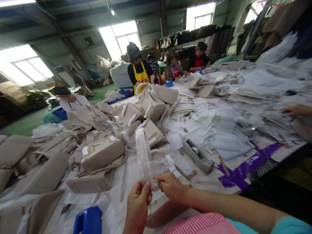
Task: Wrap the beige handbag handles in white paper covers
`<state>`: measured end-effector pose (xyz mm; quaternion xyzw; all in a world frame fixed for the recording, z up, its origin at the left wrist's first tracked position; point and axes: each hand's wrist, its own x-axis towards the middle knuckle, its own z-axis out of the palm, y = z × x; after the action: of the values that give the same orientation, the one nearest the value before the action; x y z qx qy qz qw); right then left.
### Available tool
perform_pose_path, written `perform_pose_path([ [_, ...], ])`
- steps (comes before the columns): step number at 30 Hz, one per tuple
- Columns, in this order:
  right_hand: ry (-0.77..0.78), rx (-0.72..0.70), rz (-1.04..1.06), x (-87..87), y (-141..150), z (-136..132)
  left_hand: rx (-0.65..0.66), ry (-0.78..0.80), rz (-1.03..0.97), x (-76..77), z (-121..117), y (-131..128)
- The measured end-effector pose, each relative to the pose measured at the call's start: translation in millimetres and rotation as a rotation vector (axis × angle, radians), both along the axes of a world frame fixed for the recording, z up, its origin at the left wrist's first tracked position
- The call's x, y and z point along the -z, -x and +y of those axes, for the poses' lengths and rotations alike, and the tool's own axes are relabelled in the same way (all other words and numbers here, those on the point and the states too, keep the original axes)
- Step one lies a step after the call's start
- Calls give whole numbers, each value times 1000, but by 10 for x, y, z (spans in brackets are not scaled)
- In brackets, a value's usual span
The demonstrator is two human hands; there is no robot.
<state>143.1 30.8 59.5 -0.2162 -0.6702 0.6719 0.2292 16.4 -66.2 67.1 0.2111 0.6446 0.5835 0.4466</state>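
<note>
A bag handle wrapped in clear plastic film (143, 152) rises in a loop in the middle of the head view. Its lower end is pinched between the thumb and fingers of my left hand (139, 199). Close beside it, my right hand (170, 187) has its fingers curled on the same end of the film-covered handle. Part of a beige handbag (164, 209) lies under my hands at the table's near edge, mostly covered by my right arm. A blue tape dispenser-like object (88, 221) sits to the left of my left hand.
Beige handbags (103, 152) are heaped on the left and centre of the table. White sheets (231, 139) cover much of the right side. A grey metal box (197, 156) and purple tape (248, 165) lie nearby. Several people work around the table; a co-worker's hand (297, 110) reaches in from the right.
</note>
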Motion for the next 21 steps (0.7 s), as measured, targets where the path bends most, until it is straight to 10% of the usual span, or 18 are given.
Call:
perform_pose_path([
  [11, -768, 127, -257, 389, -17, 60, 124, 216, -324, 97, 14, -22],
  [21, -788, 63, -103, 314, -50, 86, 119, 210, -361, 167, -14, -34],
])
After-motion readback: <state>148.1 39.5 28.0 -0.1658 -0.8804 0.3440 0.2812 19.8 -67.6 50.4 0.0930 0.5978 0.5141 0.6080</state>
